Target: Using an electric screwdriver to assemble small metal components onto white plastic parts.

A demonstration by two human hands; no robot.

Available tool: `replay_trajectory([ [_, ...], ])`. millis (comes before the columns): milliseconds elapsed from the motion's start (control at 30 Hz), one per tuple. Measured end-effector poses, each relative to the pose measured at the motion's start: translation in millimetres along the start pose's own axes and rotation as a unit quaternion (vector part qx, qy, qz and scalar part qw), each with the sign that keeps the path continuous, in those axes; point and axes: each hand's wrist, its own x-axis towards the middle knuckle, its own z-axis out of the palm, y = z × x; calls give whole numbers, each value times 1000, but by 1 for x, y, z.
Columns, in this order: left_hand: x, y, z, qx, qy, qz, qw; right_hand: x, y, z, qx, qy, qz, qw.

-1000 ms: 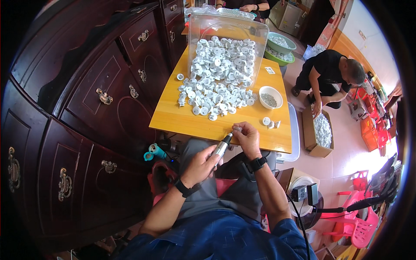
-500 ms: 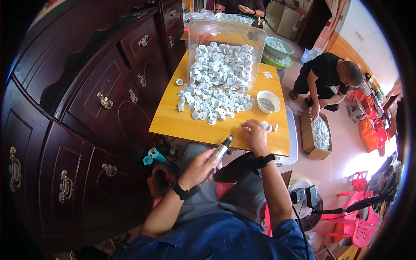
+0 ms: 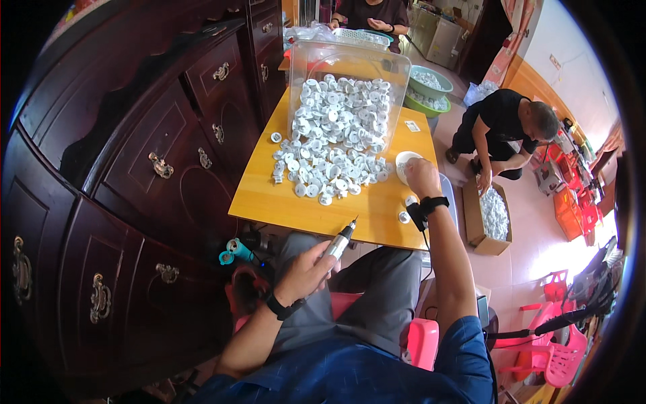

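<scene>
My left hand [image 3: 307, 273] is wrapped round a silver and black electric screwdriver [image 3: 338, 244], its thin bit pointing up over the table's near edge. My right hand [image 3: 424, 178] reaches into a small white bowl [image 3: 400, 160] of tiny grey metal pieces, likely screws. Its fingers are bent together, and what they pinch is hidden. A heap of small round white plastic parts [image 3: 330, 168] spills from a clear plastic bin [image 3: 400, 87] onto the wooden table [image 3: 269, 205]. Below my right hand lie a few separate white parts [image 3: 404, 217].
Dark wooden drawers [image 3: 148, 148] flank my left. On the floor at right, a person in black [image 3: 501, 114] reaches into a cardboard box [image 3: 479, 232] of white parts. Green basins [image 3: 431, 81] stand beyond the table, and another person [image 3: 377, 13] sits behind. A pink chair [image 3: 562, 357] stands at lower right.
My right hand has moved from the loose parts near the table's front edge up to the bowl. One loose part now sits nearer the edge. The screwdriver stays in my left hand.
</scene>
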Motion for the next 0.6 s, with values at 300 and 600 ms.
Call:
replay_trajectory([
  [300, 2, -10, -4, 36, 22, -26, 999, 33, 11, 23, -84, -161, 80, 980],
  [600, 0, -5, -3, 19, 20, -16, 1000, 29, 19, 16, -32, -128, 59, 989],
])
